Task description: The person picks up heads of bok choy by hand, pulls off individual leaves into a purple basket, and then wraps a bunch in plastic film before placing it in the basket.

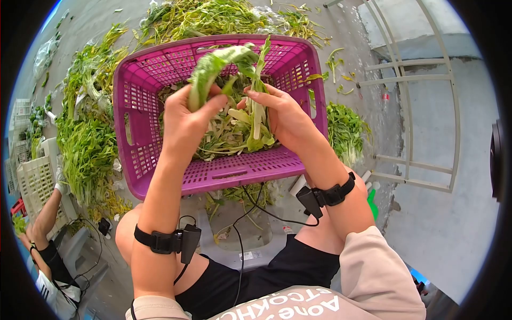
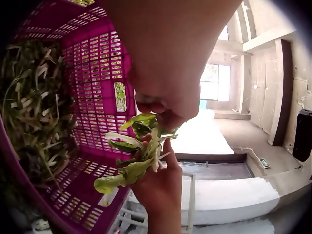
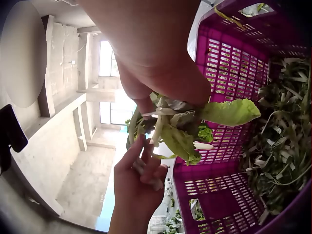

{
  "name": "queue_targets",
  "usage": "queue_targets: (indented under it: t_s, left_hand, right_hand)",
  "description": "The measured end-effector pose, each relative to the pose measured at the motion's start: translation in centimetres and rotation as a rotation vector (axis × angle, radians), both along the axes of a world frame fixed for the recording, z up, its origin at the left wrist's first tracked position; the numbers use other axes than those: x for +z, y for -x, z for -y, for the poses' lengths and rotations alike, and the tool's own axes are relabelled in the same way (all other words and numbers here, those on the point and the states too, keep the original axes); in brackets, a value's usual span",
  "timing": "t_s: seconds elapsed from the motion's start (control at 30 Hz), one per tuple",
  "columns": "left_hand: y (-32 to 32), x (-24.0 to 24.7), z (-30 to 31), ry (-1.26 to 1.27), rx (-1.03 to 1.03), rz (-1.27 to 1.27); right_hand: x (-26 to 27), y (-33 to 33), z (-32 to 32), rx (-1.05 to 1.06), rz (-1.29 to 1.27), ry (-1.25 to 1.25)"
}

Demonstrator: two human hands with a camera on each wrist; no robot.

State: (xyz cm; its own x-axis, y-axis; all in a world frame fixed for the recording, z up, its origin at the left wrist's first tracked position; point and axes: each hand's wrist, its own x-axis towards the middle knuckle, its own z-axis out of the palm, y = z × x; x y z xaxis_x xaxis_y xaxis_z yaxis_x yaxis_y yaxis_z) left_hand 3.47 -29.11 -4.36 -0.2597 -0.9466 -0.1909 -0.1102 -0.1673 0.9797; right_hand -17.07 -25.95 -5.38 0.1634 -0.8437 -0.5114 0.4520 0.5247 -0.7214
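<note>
Above a purple crate (image 1: 234,173), the left hand (image 1: 186,114) grips a leafy green stalk (image 1: 205,72) between thumb and curled fingers. Close on its right, the right hand (image 1: 285,114) pinches a bunch of pale stems and leaves (image 1: 257,114) with thumb and fingers. In the left wrist view the bunch (image 2: 141,158) lies against the far hand (image 2: 158,192), with the near hand (image 2: 165,100) just over it. The right wrist view shows leaves (image 3: 178,141) between both hands. Cut stems and leaves (image 1: 213,141) lie in the crate.
Piles of greens (image 1: 88,133) lie left of the crate, with more behind it and a bundle (image 1: 344,133) at its right. A metal frame (image 1: 410,80) stands at the right. Another person's arm (image 1: 48,213) and a pale crate (image 1: 40,178) are at the left.
</note>
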Motion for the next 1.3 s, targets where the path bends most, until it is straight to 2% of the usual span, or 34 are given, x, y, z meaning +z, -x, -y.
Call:
queue_targets:
  t_s: [0.07,0.13,0.2,0.27,0.33,0.47,0.53,0.73,0.93,1.03,1.17,1.3]
  left_hand:
    - [-0.6,0.3,0.3,-0.103,0.184,-0.125]
    - [-0.5,-0.3,0.7,-0.049,0.262,-0.093]
    - [-0.6,-1.4,0.8,0.161,0.442,0.088]
    - [-0.9,-1.5,0.6,0.088,0.399,0.137]
    - [-0.1,-1.0,0.4,-0.116,0.266,0.015]
    - [0.7,-0.5,-0.1,-0.354,0.118,-0.160]
    - [0.2,-1.4,0.0,-0.363,0.072,-0.160]
    - [0.2,-1.2,0.2,-0.229,0.292,-0.401]
    - [0.0,-2.1,0.6,-0.191,0.415,-0.364]
    - [-0.1,-2.4,0.4,-0.254,0.263,-0.400]
    - [1.0,-1.0,-0.3,-0.304,0.194,-0.398]
    - [0.4,-1.9,-0.1,-0.227,0.103,-0.362]
  right_hand:
    - [-0.2,0.2,0.0,-0.020,0.013,-0.007]
    - [-0.2,0.3,0.0,0.018,0.000,-0.024]
    - [-0.1,0.0,-0.1,0.061,-0.034,-0.005]
    - [-0.3,-0.4,-0.2,0.108,-0.065,0.014]
    - [-0.4,-0.7,-0.3,0.192,-0.063,0.124]
    - [0.1,-1.4,-0.8,0.182,0.002,0.125]
    - [0.1,-1.5,-0.9,0.160,0.015,0.091]
    - [-0.4,-0.7,-0.7,0.036,0.064,-0.027]
    - [-0.6,-0.6,-0.7,0.008,0.037,0.003]
    - [-0.4,-0.8,-0.6,0.036,0.014,0.031]
    - [-0.5,-0.9,-0.7,0.020,-0.025,0.036]
    - [-0.2,-1.2,-0.6,-0.025,0.002,0.019]
